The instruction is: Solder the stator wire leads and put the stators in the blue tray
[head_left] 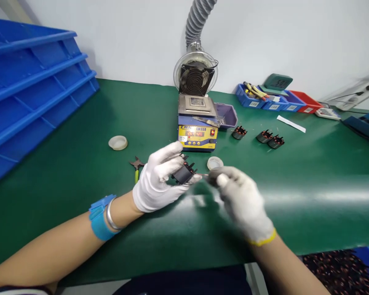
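Note:
My left hand, in a white glove, holds a black cylindrical part with prongs and copper-coloured windings, tilted with its prongs to the upper right. Just right of it is my right hand, in a white glove with dark, dirty fingertips and a yellow cuff. Its fingers are closed and somewhat blurred. A thin copper-coloured wire runs between the part and the right fingertips; what else those fingers may hold is hidden. Behind both hands stands a yellow and blue heated unit with a red display.
Green-handled cutters lie left of my left hand. Round white lids rest on the green table. Similar parts sit at right, before small bins. Blue trays are stacked at left.

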A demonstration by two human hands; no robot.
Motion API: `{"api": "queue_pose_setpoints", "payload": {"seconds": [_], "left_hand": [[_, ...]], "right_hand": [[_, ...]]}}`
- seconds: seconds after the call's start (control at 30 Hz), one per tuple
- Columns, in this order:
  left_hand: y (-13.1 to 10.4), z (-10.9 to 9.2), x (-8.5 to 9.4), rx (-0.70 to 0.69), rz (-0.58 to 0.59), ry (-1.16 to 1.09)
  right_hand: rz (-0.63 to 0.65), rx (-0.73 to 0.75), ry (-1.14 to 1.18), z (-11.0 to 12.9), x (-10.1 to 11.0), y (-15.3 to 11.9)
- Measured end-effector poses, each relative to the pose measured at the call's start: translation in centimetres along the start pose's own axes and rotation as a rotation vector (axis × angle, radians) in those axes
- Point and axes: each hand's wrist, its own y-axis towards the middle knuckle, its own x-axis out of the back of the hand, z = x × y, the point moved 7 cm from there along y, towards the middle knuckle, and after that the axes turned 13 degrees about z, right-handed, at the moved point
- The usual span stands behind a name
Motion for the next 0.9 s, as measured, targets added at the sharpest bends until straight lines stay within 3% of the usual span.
{"api": "queue_pose_setpoints", "payload": {"seconds": [0.07,0.17,0.27,0.37,0.43,0.5,0.6,0.7,0.8,0.87,0.9], "left_hand": [[-0.5,-0.4,-0.9,-0.013,0.071,-0.067],[-1.5,-1.3,-1.9,-0.055,0.172,-0.156],[-1.5,-1.9,-1.7,-0.054,0.188,-0.181],[-0.4,-3.1,-0.8,-0.144,0.159,-0.065],[0.5,-4.0,-1.2,-0.244,0.279,0.071],[1.1,-4.0,-2.2,-0.229,0.480,0.174],[1.5,-3.5,-2.8,-0.090,0.725,0.085],[1.6,-3.8,-2.3,0.099,0.889,-0.374],[1.9,-2.1,-1.3,0.479,0.724,-0.686],[1.3,-0.6,-1.5,0.688,0.572,-0.724],[0.7,-0.2,-2.3,0.761,0.567,-0.733]], "right_hand": [[0.162,-0.133,0.112,-1.3,-3.4,-0.3],[0.188,-0.141,0.242,-1.8,-5.9,-0.7],[0.088,-0.111,0.050,-1.7,-4.4,-1.0],[0.068,0.022,-0.385,-0.4,-2.1,-1.5],[0.116,0.186,-0.631,0.8,-1.7,-2.0],[0.150,0.315,-0.783,1.5,-1.6,-2.5],[0.099,0.382,-0.898,2.0,-1.0,-2.9],[0.017,0.357,-0.926,2.2,0.2,-3.1],[-0.069,0.324,-0.906,2.4,1.4,-3.3],[-0.092,0.299,-0.875,2.4,1.6,-3.4],[-0.090,0.289,-0.857,2.3,1.6,-3.4]]}}
